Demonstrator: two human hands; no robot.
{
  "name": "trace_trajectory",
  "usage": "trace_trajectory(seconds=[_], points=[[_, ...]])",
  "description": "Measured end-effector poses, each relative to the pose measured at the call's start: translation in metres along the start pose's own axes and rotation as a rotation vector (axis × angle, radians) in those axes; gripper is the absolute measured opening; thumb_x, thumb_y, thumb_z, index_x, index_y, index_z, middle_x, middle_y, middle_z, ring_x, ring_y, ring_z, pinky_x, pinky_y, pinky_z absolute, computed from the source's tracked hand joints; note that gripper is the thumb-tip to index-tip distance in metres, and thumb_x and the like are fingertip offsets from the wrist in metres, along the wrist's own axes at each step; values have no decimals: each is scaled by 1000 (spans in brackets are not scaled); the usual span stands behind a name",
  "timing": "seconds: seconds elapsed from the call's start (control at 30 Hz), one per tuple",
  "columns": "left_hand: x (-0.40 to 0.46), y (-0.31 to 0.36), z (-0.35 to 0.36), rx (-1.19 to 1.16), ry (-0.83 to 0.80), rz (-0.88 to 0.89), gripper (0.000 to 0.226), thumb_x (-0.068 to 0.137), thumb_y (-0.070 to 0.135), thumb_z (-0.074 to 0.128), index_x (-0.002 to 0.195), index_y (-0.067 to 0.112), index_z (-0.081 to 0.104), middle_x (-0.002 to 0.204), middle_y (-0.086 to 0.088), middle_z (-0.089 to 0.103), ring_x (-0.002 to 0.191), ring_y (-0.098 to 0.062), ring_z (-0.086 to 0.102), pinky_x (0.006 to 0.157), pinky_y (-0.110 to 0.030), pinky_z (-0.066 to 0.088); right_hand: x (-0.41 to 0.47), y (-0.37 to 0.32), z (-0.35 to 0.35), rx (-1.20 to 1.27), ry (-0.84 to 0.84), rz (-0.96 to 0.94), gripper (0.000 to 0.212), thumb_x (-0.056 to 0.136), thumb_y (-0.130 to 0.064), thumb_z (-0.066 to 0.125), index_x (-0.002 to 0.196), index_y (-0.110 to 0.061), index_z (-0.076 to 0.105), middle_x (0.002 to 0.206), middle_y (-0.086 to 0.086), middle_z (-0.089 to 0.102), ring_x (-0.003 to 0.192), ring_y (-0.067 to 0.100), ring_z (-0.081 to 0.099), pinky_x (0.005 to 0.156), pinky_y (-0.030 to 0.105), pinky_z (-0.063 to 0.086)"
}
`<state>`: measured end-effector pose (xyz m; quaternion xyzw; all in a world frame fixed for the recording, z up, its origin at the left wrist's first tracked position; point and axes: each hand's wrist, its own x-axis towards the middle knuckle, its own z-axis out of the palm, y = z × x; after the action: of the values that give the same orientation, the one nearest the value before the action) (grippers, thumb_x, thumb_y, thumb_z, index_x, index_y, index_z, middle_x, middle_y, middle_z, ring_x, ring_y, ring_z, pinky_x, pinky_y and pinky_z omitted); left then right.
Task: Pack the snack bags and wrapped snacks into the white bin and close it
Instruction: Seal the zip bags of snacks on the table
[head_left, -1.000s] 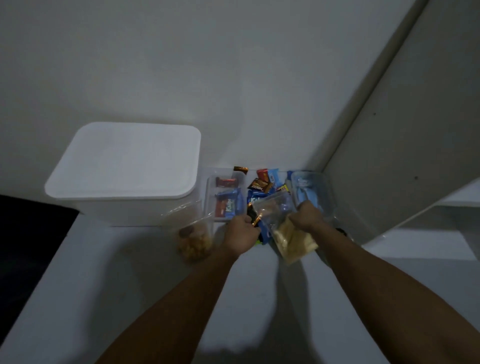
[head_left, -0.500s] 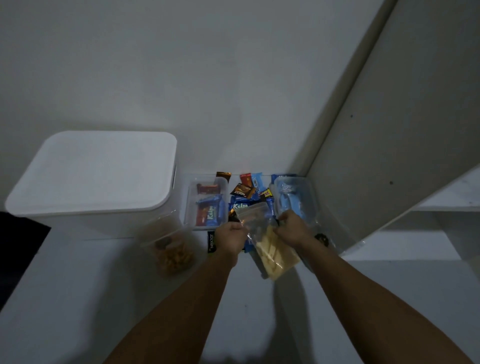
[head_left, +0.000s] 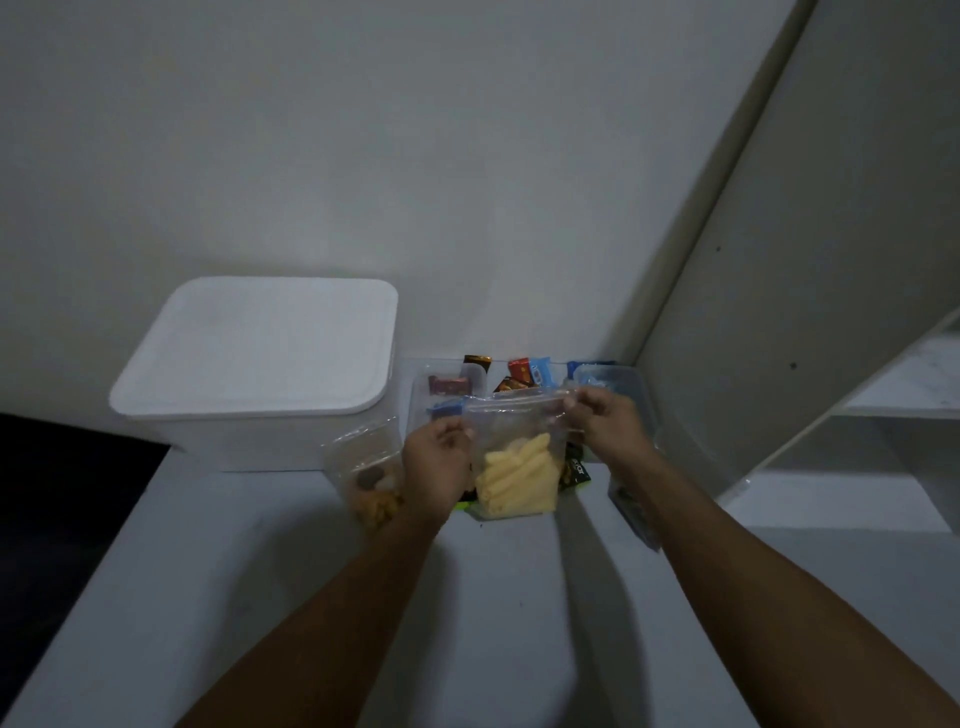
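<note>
A clear zip bag of pale yellow snacks (head_left: 517, 475) hangs upright between my hands above the white surface. My left hand (head_left: 439, 462) pinches its top left corner and my right hand (head_left: 602, 421) pinches its top right edge. The white bin (head_left: 260, 426) stands at the back left with its lid (head_left: 260, 345) on. A second clear bag of brown snacks (head_left: 371, 480) leans against the bin's front right corner, partly behind my left wrist. Several wrapped snacks (head_left: 524, 374) lie behind the held bag against the wall.
Clear plastic trays (head_left: 631, 384) hold the wrapped snacks near the wall corner. A dark packet (head_left: 574, 473) lies under the held bag. Another packet (head_left: 631, 512) lies by my right forearm. A slanted panel (head_left: 779, 312) rises on the right, a dark drop-off (head_left: 62, 493) on the left.
The yellow snack bag has been lifted from a tilted position to hang upright, and both hands now hold its top edge, spread apart. The camera view shifted.
</note>
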<state>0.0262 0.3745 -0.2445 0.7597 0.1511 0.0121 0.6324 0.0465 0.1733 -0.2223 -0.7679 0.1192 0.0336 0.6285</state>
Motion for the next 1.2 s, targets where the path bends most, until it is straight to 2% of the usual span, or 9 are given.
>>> trace_trajectory(seconds=[0.13,0.27,0.33,0.47,0.57,0.73,0.93,1.07,1.2], points=[[-7,30,-5,40,82,117,30,94,11,57,122,6,64,111,5,67,99,-10,64,82,-15,50,-9,-19,11,-3,-13,-141,25,98,-10,50,104,-19,73,100,17,73,89,25,69,82,48,58],[-6,50,-8,-98,106,136,39,91,8,61,129,2,57,122,-3,65,105,-10,61,93,-23,47,-15,-40,19,26,-5,-245,25,96,-5,52,114,-8,69,111,14,72,95,17,68,83,30,58],[-3,58,-12,-172,95,128,43,88,7,65,131,4,56,122,-8,65,106,-14,63,96,-30,50,-17,-49,19,58,25,-268,24,96,-5,53,106,-15,73,109,7,73,99,19,69,85,33,57],[4,77,-27,-264,87,187,30,84,9,71,113,5,67,96,-3,69,89,-13,64,76,-17,53,-22,-69,14,96,64,-307,27,94,-3,56,89,-23,72,84,-8,75,81,7,71,70,22,54],[8,88,-35,-310,62,200,11,81,4,73,92,4,72,80,-7,70,76,-16,65,71,-26,56,-26,-82,11,105,72,-340,20,90,0,61,84,-17,71,69,-11,74,70,3,70,64,18,53],[14,101,-41,-323,-11,190,7,80,4,74,83,10,73,80,-9,72,76,-22,68,70,-36,58,-30,-94,7,116,91,-372,6,82,2,69,86,-2,72,65,-8,73,64,5,69,62,14,52],[18,116,-43,-228,-18,277,8,77,0,75,80,6,72,75,-3,70,71,-11,65,70,-15,55,-32,-105,3,132,134,-343,7,79,0,73,79,-6,73,72,5,74,65,13,71,67,23,56],[17,126,-42,-244,-59,301,9,78,-1,73,79,7,69,77,-6,70,76,-16,67,74,-22,56,-37,-115,0,93,87,-337,4,80,-8,75,79,-7,71,80,12,74,71,14,70,66,23,55],[12,134,-44,-310,-230,303,14,77,-1,75,82,9,68,77,-6,71,73,-19,68,70,-29,59,-40,-126,1,85,118,-382,10,80,-4,75,72,-7,68,67,6,71,58,8,66,57,16,50]])
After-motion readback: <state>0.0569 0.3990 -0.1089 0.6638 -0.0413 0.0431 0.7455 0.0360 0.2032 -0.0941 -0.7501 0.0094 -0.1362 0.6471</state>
